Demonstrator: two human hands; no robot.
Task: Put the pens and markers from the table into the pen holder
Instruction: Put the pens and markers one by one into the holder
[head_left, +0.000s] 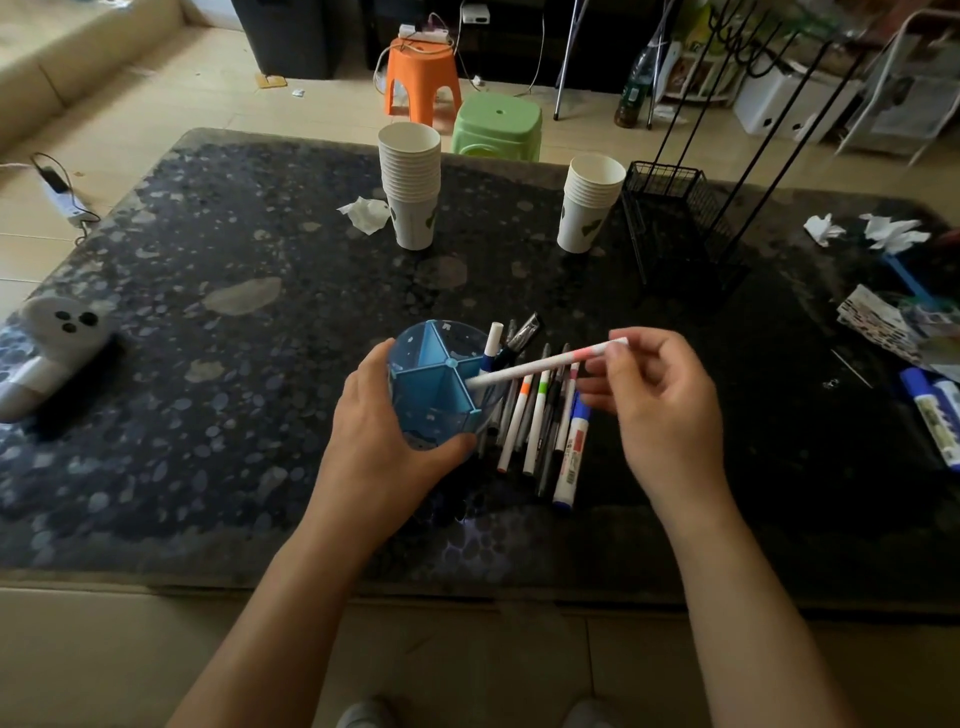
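Observation:
A round blue pen holder (434, 382) with divided compartments stands on the dark speckled table (260, 364). My left hand (384, 431) grips its near side. My right hand (660, 395) pinches a white marker with a pink band (540, 365), held nearly level, its far tip over the holder's right rim. A whiteboard marker and two dark pens (511, 340) stand in the holder's right compartment. Several pens and markers (540, 426) lie side by side on the table just right of the holder.
Two stacks of paper cups (410, 187) (589, 202) stand at the back, beside a black wire rack (670, 223). Crumpled tissues (366, 213), two blue-capped markers (932, 415) and papers lie at the right. A white device (52, 343) sits at the left edge.

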